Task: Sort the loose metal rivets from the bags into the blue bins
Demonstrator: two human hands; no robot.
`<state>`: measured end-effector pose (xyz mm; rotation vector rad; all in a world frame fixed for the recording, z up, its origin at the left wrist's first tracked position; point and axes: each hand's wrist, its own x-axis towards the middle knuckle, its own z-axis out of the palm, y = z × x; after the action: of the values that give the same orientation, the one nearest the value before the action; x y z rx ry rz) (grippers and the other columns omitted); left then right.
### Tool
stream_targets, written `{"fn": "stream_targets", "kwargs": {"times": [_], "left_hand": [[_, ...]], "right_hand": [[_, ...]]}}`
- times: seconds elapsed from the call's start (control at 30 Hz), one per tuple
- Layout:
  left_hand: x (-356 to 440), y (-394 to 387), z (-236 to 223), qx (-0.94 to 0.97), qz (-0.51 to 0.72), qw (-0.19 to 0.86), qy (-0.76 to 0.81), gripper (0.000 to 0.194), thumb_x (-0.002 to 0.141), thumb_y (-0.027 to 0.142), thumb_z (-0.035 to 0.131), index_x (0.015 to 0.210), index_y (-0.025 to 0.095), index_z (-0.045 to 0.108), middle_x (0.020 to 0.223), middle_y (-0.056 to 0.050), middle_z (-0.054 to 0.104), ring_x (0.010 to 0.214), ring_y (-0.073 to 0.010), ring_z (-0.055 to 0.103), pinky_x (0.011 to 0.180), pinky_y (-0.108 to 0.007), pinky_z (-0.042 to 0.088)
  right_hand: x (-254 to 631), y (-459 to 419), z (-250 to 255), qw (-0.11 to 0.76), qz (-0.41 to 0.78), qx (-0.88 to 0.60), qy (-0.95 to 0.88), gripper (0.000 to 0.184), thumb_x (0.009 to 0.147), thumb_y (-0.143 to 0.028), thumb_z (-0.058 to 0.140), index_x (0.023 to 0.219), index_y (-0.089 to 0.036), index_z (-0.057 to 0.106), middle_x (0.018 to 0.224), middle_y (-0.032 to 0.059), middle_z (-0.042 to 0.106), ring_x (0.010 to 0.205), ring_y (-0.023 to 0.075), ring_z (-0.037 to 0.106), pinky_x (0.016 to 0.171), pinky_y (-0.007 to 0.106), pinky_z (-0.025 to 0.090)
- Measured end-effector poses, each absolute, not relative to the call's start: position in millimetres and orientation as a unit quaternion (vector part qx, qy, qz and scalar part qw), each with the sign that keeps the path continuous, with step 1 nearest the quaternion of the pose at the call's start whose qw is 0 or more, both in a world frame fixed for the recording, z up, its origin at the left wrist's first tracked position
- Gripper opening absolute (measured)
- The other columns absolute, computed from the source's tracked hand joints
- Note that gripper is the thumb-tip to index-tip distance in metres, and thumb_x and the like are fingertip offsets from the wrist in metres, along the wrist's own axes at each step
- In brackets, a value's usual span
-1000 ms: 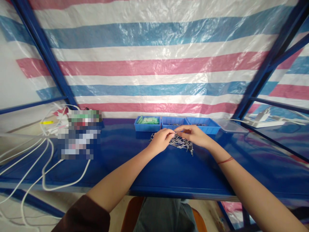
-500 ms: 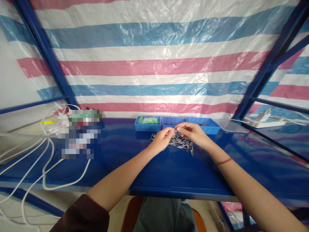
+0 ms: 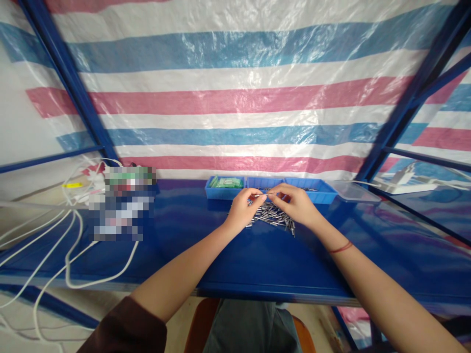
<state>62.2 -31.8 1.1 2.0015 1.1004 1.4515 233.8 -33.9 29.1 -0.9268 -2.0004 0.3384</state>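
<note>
Above the table, my left hand [image 3: 242, 211] and my right hand [image 3: 297, 206] meet fingertip to fingertip. Between their pinched fingers runs a thin metal pin-like piece [image 3: 260, 195], gripped at both ends; its exact kind is too small to make out. Beneath the hands lies a loose pile of slim silvery metal pieces [image 3: 274, 216], partly covered by my fingers. Just behind stands a blue divided tray [image 3: 318, 196]. Green-and-clear plastic packets [image 3: 226, 183] fill its left compartment, and a few small metal pieces [image 3: 309, 189] lie in the right one.
A clear plastic lid [image 3: 356, 192] lies right of the tray. White cables [image 3: 75, 245] loop over the blue table [image 3: 176, 235] at left, near a pixelated area. A white power strip [image 3: 406, 184] sits at far right. Blue posts and a striped sheet enclose the back.
My left hand has shifted slightly and its fingers have turned, so more of the thin metal piece shows. My right hand stays almost in place, still pinching.
</note>
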Motion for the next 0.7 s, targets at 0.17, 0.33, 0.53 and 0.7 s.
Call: {"fn": "stream_targets", "kwargs": {"times": [0.17, 0.33, 0.53, 0.7], "left_hand": [[58.5, -36.0, 2.7, 0.791, 0.421, 0.113, 0.429, 0.036, 0.085, 0.041, 0.052, 0.113, 0.018, 0.055, 0.097, -0.006, 0.063, 0.092, -0.0197, 0.057, 0.086, -0.036, 0.045], [56.3, -47.3, 0.7, 0.851, 0.261, 0.016, 0.455, 0.052, 0.083, 0.059, 0.045, 0.126, 0.030, 0.049, 0.125, -0.007, 0.052, 0.121, -0.0293, 0.041, 0.098, -0.050, 0.034], [56.1, -55.0, -1.2, 0.822, 0.161, 0.058, 0.543, 0.072, 0.076, 0.076, 0.029, 0.135, 0.036, 0.038, 0.146, -0.008, 0.032, 0.137, -0.0375, 0.012, 0.100, -0.071, 0.013], [57.4, -59.1, -1.1, 0.783, 0.142, 0.120, 0.593, 0.077, 0.074, 0.078, 0.027, 0.137, 0.034, 0.037, 0.149, -0.012, 0.026, 0.137, -0.0433, 0.007, 0.093, -0.077, 0.000]], "right_hand": [[241.6, -19.8, 23.4, 0.481, 0.263, -0.457, -0.700, 0.029, 0.078, -0.041, 0.057, 0.070, -0.015, 0.064, 0.056, 0.0002, 0.056, 0.049, 0.0109, 0.047, 0.048, 0.025, 0.037], [264.5, -6.1, 23.0, 0.625, 0.350, -0.536, -0.447, 0.018, 0.077, -0.032, 0.058, 0.072, -0.015, 0.060, 0.057, -0.0026, 0.048, 0.042, 0.0055, 0.038, 0.038, 0.020, 0.029], [277.6, -2.2, 23.6, 0.622, 0.367, -0.578, -0.381, 0.026, 0.084, -0.038, 0.046, 0.078, -0.016, 0.059, 0.060, -0.0013, 0.048, 0.041, 0.0056, 0.036, 0.035, 0.018, 0.028], [274.2, -11.1, 23.8, 0.402, 0.225, -0.537, -0.707, 0.029, 0.075, -0.045, 0.060, 0.071, -0.017, 0.065, 0.059, 0.0023, 0.058, 0.051, 0.0113, 0.048, 0.045, 0.023, 0.036]]}}
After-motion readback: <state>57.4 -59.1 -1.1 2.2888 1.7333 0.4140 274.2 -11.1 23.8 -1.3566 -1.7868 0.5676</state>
